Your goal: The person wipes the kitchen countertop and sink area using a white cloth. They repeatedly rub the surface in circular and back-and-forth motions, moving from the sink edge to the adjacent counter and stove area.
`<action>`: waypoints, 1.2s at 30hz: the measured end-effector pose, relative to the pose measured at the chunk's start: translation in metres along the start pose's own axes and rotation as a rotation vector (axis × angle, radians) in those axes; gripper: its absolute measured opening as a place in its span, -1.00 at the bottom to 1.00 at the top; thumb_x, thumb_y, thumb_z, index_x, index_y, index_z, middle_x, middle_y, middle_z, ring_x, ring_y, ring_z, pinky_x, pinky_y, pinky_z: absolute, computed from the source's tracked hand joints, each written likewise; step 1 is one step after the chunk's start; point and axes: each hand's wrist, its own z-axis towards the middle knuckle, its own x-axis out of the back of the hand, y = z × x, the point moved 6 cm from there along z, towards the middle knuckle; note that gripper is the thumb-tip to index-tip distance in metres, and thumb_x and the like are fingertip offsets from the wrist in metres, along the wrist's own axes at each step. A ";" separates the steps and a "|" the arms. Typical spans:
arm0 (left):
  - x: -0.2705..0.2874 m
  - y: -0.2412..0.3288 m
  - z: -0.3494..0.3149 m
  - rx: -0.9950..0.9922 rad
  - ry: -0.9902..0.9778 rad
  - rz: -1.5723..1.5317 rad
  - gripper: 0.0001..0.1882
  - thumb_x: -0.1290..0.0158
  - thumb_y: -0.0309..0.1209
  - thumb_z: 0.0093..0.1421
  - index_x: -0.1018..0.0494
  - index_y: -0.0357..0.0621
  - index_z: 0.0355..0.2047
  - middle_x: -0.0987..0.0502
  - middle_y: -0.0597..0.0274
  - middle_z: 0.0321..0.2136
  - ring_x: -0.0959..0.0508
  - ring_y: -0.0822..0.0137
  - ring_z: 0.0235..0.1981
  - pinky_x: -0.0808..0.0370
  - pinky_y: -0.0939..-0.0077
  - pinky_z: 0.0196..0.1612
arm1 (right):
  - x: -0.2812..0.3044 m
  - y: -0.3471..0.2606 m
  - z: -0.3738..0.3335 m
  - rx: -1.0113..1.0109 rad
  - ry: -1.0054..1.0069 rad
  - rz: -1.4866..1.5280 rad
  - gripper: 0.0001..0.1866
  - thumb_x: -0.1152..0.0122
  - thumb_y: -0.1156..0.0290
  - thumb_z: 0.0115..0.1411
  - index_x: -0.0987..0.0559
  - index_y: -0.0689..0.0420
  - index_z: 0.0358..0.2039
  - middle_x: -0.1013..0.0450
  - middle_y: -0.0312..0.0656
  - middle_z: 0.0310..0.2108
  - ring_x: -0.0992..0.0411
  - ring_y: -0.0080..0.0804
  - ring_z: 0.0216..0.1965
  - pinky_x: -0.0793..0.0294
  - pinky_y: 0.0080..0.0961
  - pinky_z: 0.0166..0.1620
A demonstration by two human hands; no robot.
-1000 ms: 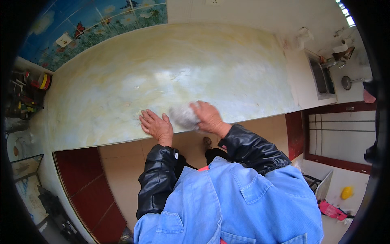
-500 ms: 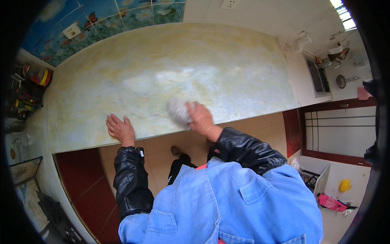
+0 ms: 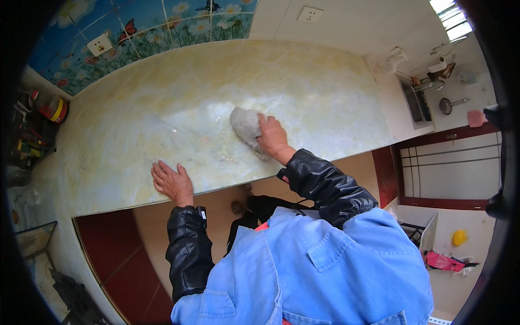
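My right hand (image 3: 272,138) grips a crumpled grey cleaning cloth (image 3: 246,125) and presses it on the marbled yellow-green countertop (image 3: 303,70). The cloth bulges out to the left of my fingers and trails down below them. My left hand (image 3: 173,183) lies flat near the counter's front edge, fingers spread, with nothing in it. Small pale specks and wet-looking streaks show on the surface between my hands.
Red and black jars (image 3: 56,110) crowd a dark shelf at the far left. A sink (image 3: 416,101) is set in at the right end, with a ladle (image 3: 446,105) hanging beyond. Wall sockets (image 3: 99,45) sit above the counter. Dark red cabinet doors (image 3: 122,254) lie below.
My right hand has pushed the cloth farther across the counter, away from me. My left hand appears slightly to the right and lower; the whole view has shifted a little.
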 end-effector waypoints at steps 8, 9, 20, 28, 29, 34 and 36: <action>0.000 0.002 0.003 -0.006 -0.061 0.043 -0.24 -0.11 -0.14 0.25 -0.17 -0.24 0.36 -0.15 -0.07 0.39 -0.07 -0.03 0.43 0.00 -0.03 0.39 | -0.051 -0.135 0.012 0.596 -0.074 0.079 -0.36 -0.32 0.25 0.02 -0.42 0.06 0.15 -0.44 0.01 -0.20 -0.47 0.02 -0.18 -0.51 -0.06 -0.21; 0.000 0.003 0.003 0.001 -0.072 0.046 -0.24 -0.11 -0.14 0.25 -0.17 -0.24 0.36 -0.15 -0.07 0.39 -0.07 -0.03 0.43 -0.01 -0.03 0.39 | -0.054 -0.136 0.021 0.619 -0.117 0.020 -0.37 -0.33 0.18 0.03 -0.44 0.05 0.13 -0.45 -0.01 -0.22 -0.48 0.01 -0.20 -0.50 -0.06 -0.25; -0.009 -0.008 0.004 -0.034 -0.140 0.021 -0.21 -0.10 -0.19 0.25 -0.10 -0.27 0.39 -0.10 -0.11 0.41 -0.02 -0.06 0.45 0.06 -0.03 0.41 | 0.017 0.148 0.180 -0.256 0.101 -0.030 -0.30 -0.33 0.34 0.02 -0.39 -0.04 0.23 -0.43 0.08 -0.04 -0.46 0.14 -0.01 -0.53 0.01 -0.04; -0.014 -0.042 0.029 0.040 -0.127 0.103 -0.20 -0.06 -0.18 0.30 -0.02 -0.29 0.42 -0.04 -0.16 0.42 0.00 -0.09 0.45 0.09 -0.09 0.40 | 0.048 0.254 0.213 -0.724 0.344 -0.031 -0.43 -0.31 0.18 0.08 -0.42 0.03 0.11 -0.41 0.19 -0.01 -0.47 0.27 -0.01 -0.52 0.07 -0.02; -0.015 -0.041 0.028 0.044 -0.132 0.110 -0.19 -0.05 -0.17 0.30 -0.02 -0.29 0.42 -0.04 -0.17 0.42 0.00 -0.09 0.45 0.09 -0.09 0.40 | 0.046 0.251 0.225 -0.699 0.341 -0.033 -0.42 -0.31 0.16 0.09 -0.41 0.03 0.11 -0.41 0.21 -0.01 -0.47 0.29 -0.01 -0.52 0.07 -0.02; -0.010 -0.034 0.028 0.034 -0.132 0.113 -0.19 -0.05 -0.17 0.29 -0.01 -0.30 0.42 -0.03 -0.17 0.42 0.00 -0.10 0.45 0.09 -0.10 0.40 | 0.021 0.187 0.289 -0.565 0.260 0.014 -0.48 -0.30 0.07 0.10 -0.46 0.05 0.00 -0.45 0.22 -0.03 -0.49 0.27 -0.02 -0.52 0.08 -0.02; -0.009 -0.033 0.028 0.034 -0.124 0.114 -0.19 -0.05 -0.18 0.29 -0.01 -0.30 0.42 -0.02 -0.17 0.42 0.01 -0.10 0.45 0.09 -0.10 0.40 | 0.004 0.137 0.310 -0.487 0.255 0.022 -0.51 -0.30 0.06 0.09 -0.48 0.06 -0.04 -0.45 0.20 -0.03 -0.50 0.26 -0.03 -0.52 0.09 -0.04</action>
